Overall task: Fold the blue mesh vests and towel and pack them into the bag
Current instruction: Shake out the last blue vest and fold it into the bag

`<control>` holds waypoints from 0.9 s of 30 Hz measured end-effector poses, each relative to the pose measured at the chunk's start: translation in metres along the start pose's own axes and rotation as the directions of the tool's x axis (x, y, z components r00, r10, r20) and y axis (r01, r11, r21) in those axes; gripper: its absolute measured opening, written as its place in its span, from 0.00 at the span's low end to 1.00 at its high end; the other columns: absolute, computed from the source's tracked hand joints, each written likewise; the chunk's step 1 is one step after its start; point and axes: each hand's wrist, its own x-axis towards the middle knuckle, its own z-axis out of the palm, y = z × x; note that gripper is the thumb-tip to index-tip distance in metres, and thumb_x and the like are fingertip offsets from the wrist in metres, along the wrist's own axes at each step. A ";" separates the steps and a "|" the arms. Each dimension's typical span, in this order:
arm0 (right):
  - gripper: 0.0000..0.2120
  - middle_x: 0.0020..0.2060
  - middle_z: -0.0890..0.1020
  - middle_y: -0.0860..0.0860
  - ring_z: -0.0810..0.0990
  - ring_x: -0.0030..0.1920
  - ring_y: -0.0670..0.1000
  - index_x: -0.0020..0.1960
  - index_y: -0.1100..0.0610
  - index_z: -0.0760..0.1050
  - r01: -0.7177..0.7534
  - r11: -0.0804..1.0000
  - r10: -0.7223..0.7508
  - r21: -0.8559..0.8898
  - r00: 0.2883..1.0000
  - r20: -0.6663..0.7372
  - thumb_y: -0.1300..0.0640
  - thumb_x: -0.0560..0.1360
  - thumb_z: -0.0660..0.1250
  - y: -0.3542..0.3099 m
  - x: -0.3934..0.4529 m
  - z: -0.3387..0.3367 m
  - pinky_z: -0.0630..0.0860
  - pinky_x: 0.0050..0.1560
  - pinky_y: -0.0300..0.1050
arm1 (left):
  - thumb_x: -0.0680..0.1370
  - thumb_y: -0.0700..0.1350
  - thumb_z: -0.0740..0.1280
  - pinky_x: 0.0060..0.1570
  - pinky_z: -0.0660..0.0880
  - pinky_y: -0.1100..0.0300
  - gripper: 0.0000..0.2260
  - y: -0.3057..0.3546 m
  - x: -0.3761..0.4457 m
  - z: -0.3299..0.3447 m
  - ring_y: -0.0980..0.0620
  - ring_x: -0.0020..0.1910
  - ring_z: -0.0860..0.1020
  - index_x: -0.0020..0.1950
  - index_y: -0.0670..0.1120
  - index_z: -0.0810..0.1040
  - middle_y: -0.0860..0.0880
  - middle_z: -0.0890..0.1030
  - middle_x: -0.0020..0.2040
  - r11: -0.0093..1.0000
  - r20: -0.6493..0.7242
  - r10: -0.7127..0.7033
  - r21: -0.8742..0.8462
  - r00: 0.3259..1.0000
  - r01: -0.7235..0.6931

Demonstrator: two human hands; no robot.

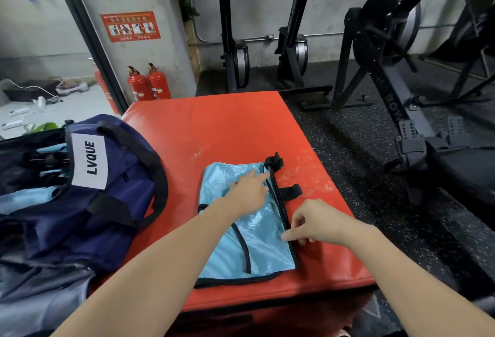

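**Vest flat on the pad, both hands on it**

My left hand (247,193) lies flat on the light-blue mesh vest w/ black trim (241,232), fingers straight and spread, index tip reaching toward 1 o'clock and touching the black edge binding. My right hand (312,222) sits at the vest's 3 o'clock edge, fingers curled, thumb and fingertips pinching the black hem; the fingertips are tucked under, so can't tell how much fabric they hold.

The vest lies folded on the red padded vinyl block (227,127), nearer its front edge. Black straps (290,192) stick out at the vest's 1–2 o'clock side; the top one is bunched, shape hard to read. My left forearm covers part of the vest's 9 o'clock side.

At 9 o'clock from the vest, the navy fabric duffel bag w/ black handles and a white "LVQUE" patch (112,175) rests partly on the block, cut off by the left frame edge. More light-blue fabric (29,197) shows in its opening, mostly hidden; can't tell vests from towel.

Beyond the block at 12: two red fire extinguishers (149,83) and black rowing machines (383,41), partly cropped.
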 end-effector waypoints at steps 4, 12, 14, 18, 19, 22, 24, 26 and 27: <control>0.09 0.31 0.82 0.43 0.77 0.33 0.40 0.36 0.50 0.81 0.109 0.992 -0.117 -0.064 0.981 -0.155 0.46 0.67 0.77 -0.002 -0.005 0.005 0.72 0.36 0.35 | 0.83 0.48 0.59 0.72 0.63 0.44 0.21 -0.018 -0.052 -0.007 0.47 0.74 0.65 0.76 0.52 0.66 0.48 0.67 0.76 0.992 -0.082 0.121 -0.015 0.989 -0.122; 0.14 0.43 0.81 0.36 0.77 0.48 0.38 0.49 0.42 0.82 0.334 0.931 -0.349 -0.147 0.933 -0.090 0.38 0.67 0.69 -0.017 -0.036 0.039 0.73 0.53 0.37 | 0.78 0.51 0.69 0.62 0.67 0.68 0.11 -0.069 -0.173 0.003 0.61 0.58 0.75 0.59 0.56 0.81 0.59 0.81 0.56 0.960 -0.231 0.216 -0.129 0.949 -0.250; 0.17 0.49 0.80 0.37 0.74 0.53 0.37 0.54 0.42 0.81 0.340 0.907 -0.363 -0.248 0.931 -0.051 0.38 0.68 0.68 -0.016 -0.039 0.049 0.70 0.58 0.36 | 0.75 0.56 0.68 0.60 0.70 0.66 0.12 -0.077 -0.190 0.009 0.61 0.55 0.77 0.56 0.55 0.83 0.60 0.83 0.52 0.961 -0.248 0.188 -0.153 0.950 -0.230; 0.15 0.51 0.80 0.43 0.76 0.55 0.46 0.57 0.46 0.81 0.336 0.817 -0.384 -0.468 0.923 -0.006 0.44 0.73 0.66 -0.020 -0.039 0.061 0.73 0.59 0.45 | 0.77 0.57 0.69 0.64 0.69 0.64 0.13 -0.084 -0.202 0.019 0.60 0.58 0.75 0.58 0.54 0.82 0.60 0.81 0.56 0.971 -0.221 0.189 -0.105 0.957 -0.217; 0.15 0.51 0.80 0.44 0.77 0.55 0.47 0.57 0.47 0.81 0.318 0.794 -0.377 -0.518 0.926 -0.009 0.44 0.74 0.64 -0.023 -0.039 0.063 0.73 0.58 0.46 | 0.77 0.56 0.69 0.64 0.68 0.64 0.13 -0.085 -0.203 0.020 0.59 0.59 0.75 0.59 0.54 0.82 0.59 0.81 0.56 0.969 -0.219 0.196 -0.104 0.956 -0.223; 0.18 0.47 0.80 0.45 0.78 0.53 0.47 0.50 0.49 0.81 0.280 0.740 -0.388 -0.611 0.920 -0.048 0.43 0.73 0.56 -0.030 -0.034 0.067 0.70 0.55 0.45 | 0.77 0.58 0.68 0.64 0.70 0.60 0.14 -0.083 -0.205 0.018 0.60 0.59 0.75 0.58 0.54 0.82 0.59 0.81 0.56 0.971 -0.217 0.190 -0.105 0.957 -0.216; 0.14 0.44 0.79 0.45 0.77 0.50 0.47 0.47 0.51 0.78 0.249 0.779 -0.359 -0.575 0.929 -0.084 0.46 0.72 0.57 -0.034 -0.032 0.068 0.67 0.52 0.44 | 0.77 0.63 0.65 0.63 0.71 0.59 0.17 -0.078 -0.206 0.015 0.61 0.58 0.74 0.58 0.55 0.82 0.60 0.81 0.56 0.979 -0.200 0.156 -0.097 0.967 -0.178; 0.13 0.42 0.79 0.46 0.77 0.47 0.49 0.45 0.52 0.77 0.213 0.834 -0.302 -0.508 0.948 -0.098 0.46 0.71 0.60 -0.036 -0.028 0.065 0.67 0.50 0.44 | 0.76 0.66 0.63 0.61 0.73 0.57 0.19 -0.071 -0.207 0.010 0.60 0.57 0.74 0.58 0.55 0.82 0.59 0.81 0.55 0.986 -0.191 0.134 -0.076 0.972 -0.151; 0.15 0.40 0.80 0.47 0.77 0.45 0.49 0.44 0.53 0.78 0.199 0.865 -0.272 -0.461 0.957 -0.099 0.43 0.69 0.59 -0.036 -0.026 0.063 0.69 0.49 0.46 | 0.76 0.67 0.63 0.59 0.73 0.56 0.21 -0.068 -0.207 0.008 0.58 0.57 0.75 0.57 0.54 0.82 0.58 0.82 0.55 0.989 -0.191 0.129 -0.052 0.973 -0.142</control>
